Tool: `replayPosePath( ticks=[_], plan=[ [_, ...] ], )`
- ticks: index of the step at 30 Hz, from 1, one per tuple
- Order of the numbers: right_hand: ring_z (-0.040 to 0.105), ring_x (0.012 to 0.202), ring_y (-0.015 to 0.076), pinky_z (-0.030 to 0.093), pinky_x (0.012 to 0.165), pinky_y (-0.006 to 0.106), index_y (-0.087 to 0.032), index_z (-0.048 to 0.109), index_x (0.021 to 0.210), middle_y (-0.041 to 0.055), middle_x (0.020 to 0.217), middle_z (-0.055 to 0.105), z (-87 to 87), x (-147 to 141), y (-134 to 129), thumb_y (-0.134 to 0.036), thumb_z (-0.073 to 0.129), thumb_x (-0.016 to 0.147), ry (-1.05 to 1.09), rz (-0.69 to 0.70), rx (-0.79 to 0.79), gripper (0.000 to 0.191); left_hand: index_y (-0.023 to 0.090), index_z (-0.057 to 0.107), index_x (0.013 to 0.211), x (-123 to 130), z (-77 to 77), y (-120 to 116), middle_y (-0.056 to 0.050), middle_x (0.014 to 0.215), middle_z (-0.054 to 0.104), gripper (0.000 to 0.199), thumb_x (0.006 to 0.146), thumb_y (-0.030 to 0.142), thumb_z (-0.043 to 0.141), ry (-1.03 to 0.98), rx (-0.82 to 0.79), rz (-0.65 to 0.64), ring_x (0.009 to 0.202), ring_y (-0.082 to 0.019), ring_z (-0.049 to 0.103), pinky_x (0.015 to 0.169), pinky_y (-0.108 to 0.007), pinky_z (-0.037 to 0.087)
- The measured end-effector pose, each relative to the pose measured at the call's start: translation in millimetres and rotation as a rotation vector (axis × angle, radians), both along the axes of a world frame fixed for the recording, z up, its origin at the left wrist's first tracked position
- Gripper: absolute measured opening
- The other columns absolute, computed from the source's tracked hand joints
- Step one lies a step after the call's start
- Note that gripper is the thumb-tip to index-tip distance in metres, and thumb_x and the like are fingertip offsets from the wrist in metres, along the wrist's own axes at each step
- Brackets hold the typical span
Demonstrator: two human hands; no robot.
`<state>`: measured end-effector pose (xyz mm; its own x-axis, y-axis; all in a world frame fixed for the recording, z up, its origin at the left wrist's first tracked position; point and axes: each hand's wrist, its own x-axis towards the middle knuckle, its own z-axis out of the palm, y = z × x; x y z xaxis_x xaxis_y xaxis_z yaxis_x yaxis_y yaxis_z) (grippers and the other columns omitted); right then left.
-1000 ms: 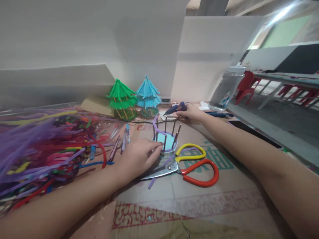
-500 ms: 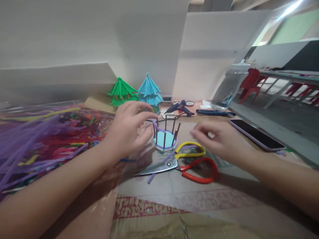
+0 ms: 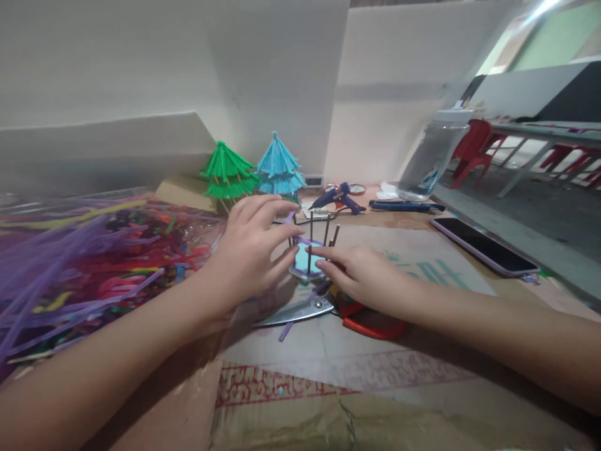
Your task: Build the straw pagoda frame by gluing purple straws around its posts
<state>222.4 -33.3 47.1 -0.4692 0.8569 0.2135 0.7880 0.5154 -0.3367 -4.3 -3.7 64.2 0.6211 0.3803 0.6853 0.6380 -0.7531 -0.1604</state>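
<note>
Purple pipe-cleaner strip (image 3: 290, 217) going round the sticks

Your light-blue base (image 3: 303, 258) with its upright brown sticks (image 3: 327, 229) sits at centre, between your hands. You seem to be fitting the strip. Your left hand (image 3: 258, 241), at nine o'clock, is half spread; whether it grips the strip can't be told. Your right hand (image 3: 361, 269), at four o'clock, has thumb and forefinger slightly apart, nothing seen between them, beside the front stick (image 3: 309, 262). Likely called for: a light touch, the sticks upright.
</note>
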Motion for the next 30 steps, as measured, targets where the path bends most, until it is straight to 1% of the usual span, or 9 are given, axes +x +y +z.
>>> replayPosePath(
  ticks=[2,4,7,10,13,16,19,24,30],
  plan=[
    [0.07,0.082,0.0229,0.044,0.072,0.031,-0.022,0.068,0.131,0.0108,0.103,0.079,-4.1,-5,3,-0.033,0.043,0.103,0.062,0.012,-0.051,0.039,0.021,0.073,0.107,0,-1.4,1,-0.01,0.13,0.066,0.019,0.094,0.027,0.061,-0.008,0.006,-0.002,0.129,-0.032,0.054,0.109,-0.055,0.04],
    [0.067,0.075,0.0202,0.042,0.068,0.029,-0.019,0.071,0.121,0.0092,0.092,0.077,-7.7,-8,5,-0.033,0.043,0.103,0.118,0.004,-0.101,0.036,0.021,0.073,0.105,0,-2.3,2,-0.01,0.128,0.067,0.017,0.094,0.026,0.061,-0.023,0.019,-0.007,0.128,-0.032,0.055,0.109,-0.054,0.04],
    [0.058,0.063,0.0158,0.036,0.062,0.027,-0.017,0.071,0.106,0.0036,0.072,0.069,-10.0,-10,6,-0.032,0.044,0.103,0.163,0.004,-0.121,0.031,0.022,0.074,0.097,1,-2.6,2,-0.009,0.124,0.069,0.013,0.095,0.026,0.062,-0.041,0.047,-0.012,0.126,-0.03,0.056,0.108,-0.052,0.042],
    [0.053,0.059,0.0139,0.033,0.061,0.026,-0.018,0.069,0.099,0.0,0.064,0.061,-9.9,-11,6,-0.031,0.045,0.103,0.181,0.006,-0.117,0.028,0.022,0.073,0.094,1,-2.5,3,-0.008,0.124,0.069,0.011,0.095,0.025,0.062,-0.043,0.056,-0.008,0.125,-0.03,0.057,0.107,-0.051,0.042],
    [0.051,0.059,0.0136,0.032,0.06,0.026,-0.018,0.069,0.097,-0.0011,0.062,0.058,-9.6,-12,6,-0.033,0.044,0.103,0.179,0.008,-0.134,0.029,0.022,0.072,0.094,1,-2.4,3,-0.009,0.124,0.069,0.01,0.094,0.023,0.062,-0.037,0.043,-0.014,0.125,-0.03,0.057,0.107,-0.051,0.043],
    [0.052,0.06,0.0138,0.032,0.061,0.026,-0.018,0.069,0.097,-0.0005,0.065,0.06,-9.5,-13,7,-0.033,0.044,0.103,0.174,0.011,-0.132,0.029,0.022,0.071,0.095,1,-2.3,2,-0.009,0.125,0.069,0.01,0.093,0.022,0.061,-0.035,0.03,-0.017,0.125,-0.031,0.057,0.106,-0.053,0.043],
    [0.051,0.061,0.0137,0.032,0.061,0.026,-0.019,0.069,0.096,-0.0001,0.067,0.061,-8.8,-13,7,-0.032,0.044,0.103,0.162,0.007,-0.12,0.029,0.024,0.071,0.094,1,-2.3,3,-0.008,0.124,0.07,0.01,0.093,0.022,0.061,-0.043,0.031,-0.021,0.125,-0.03,0.058,0.106,-0.053,0.043],
    [0.05,0.058,0.0135,0.031,0.06,0.026,-0.019,0.07,0.094,-0.0009,0.063,0.059,-6.6,-13,7,-0.032,0.045,0.102,0.152,0.006,-0.119,0.03,0.025,0.071,0.093,1,-2.5,4,-0.006,0.121,0.071,0.01,0.093,0.021,0.062,-0.061,0.034,-0.036,0.124,-0.029,0.059,0.105,-0.051,0.044],
    [0.051,0.058,0.0138,0.031,0.06,0.026,-0.018,0.07,0.095,-0.0012,0.06,0.058,-7.6,-13,7,-0.032,0.045,0.102,0.156,0.004,-0.121,0.03,0.025,0.071,0.094,-1,-4.1,6,-0.006,0.122,0.07,0.01,0.093,0.021,0.062,-0.045,0.093,-0.06,0.124,-0.028,0.059,0.105,-0.05,0.044]
  ],
)
